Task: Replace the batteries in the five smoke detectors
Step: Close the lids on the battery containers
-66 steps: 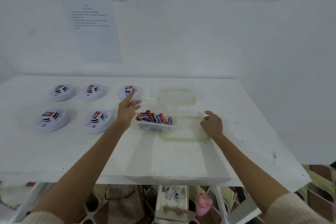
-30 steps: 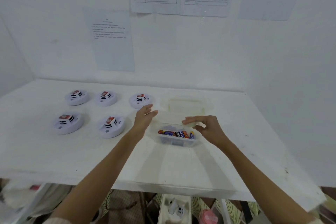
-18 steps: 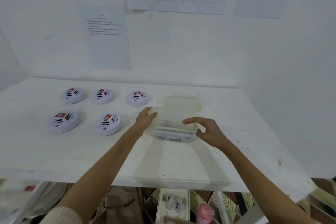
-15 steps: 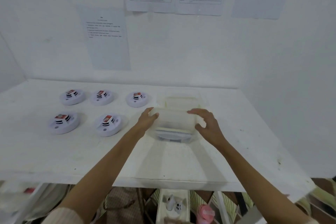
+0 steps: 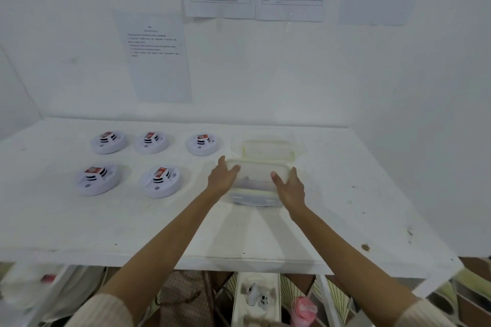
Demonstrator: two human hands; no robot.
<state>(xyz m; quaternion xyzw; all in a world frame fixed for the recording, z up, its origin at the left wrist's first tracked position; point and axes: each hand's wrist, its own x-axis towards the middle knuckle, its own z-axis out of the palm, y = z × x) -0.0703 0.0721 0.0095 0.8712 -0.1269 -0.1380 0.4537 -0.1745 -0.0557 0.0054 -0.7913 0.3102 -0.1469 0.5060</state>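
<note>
Box (image 5: 255, 186) sits dead centre on the table (image 5: 345, 220), long axis left-right. My left hand (image 5: 224, 176) and right hand (image 5: 291, 186) press its ends, fingers mostly straight, gripping nothing. Detectors (image 5: 160, 182) lie off left — left hand's nearer.

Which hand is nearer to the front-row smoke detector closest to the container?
Left. The left hand rests on the left edge of the container, just right of that smoke detector; the right hand is at the container's right edge, farther off.
</note>
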